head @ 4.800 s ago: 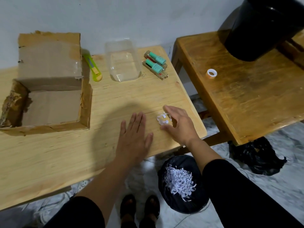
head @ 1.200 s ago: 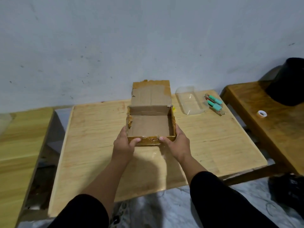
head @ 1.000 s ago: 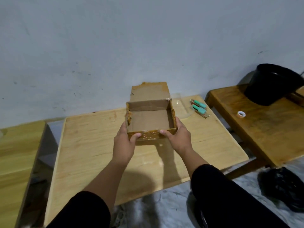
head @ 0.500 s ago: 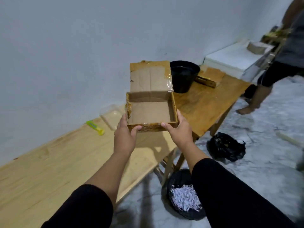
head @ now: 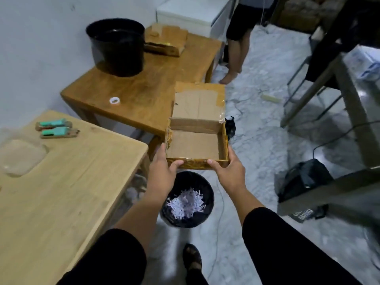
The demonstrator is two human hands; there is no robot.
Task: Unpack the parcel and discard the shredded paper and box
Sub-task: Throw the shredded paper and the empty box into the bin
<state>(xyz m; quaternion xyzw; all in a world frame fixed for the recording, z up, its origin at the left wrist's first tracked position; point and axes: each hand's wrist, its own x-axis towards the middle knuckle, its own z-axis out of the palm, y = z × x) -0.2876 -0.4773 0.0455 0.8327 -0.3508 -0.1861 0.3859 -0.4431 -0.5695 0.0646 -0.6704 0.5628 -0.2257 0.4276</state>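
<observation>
An open, empty cardboard box [head: 195, 144] with its lid flap raised hangs in the air past the light table's right edge. My left hand [head: 164, 171] grips its near left corner and my right hand [head: 228, 171] grips its near right corner. Directly below, on the floor, stands a black-lined bin [head: 187, 199] holding white shredded paper [head: 186, 204]. The box sits above and slightly beyond the bin's far rim.
The light wooden table [head: 61, 192] on the left carries two teal-capped items [head: 55, 128] and a clear plastic tray [head: 19, 157]. A darker table [head: 144, 93] behind holds a black bucket [head: 117, 46] and tape roll [head: 114, 100]. A person's legs [head: 236, 44] stand far off. Black bags and a metal frame [head: 329, 99] lie right.
I have lifted the box off the light table with both hands and carried it to the right, so it now hangs over the bin on the floor. My view has turned right and down.
</observation>
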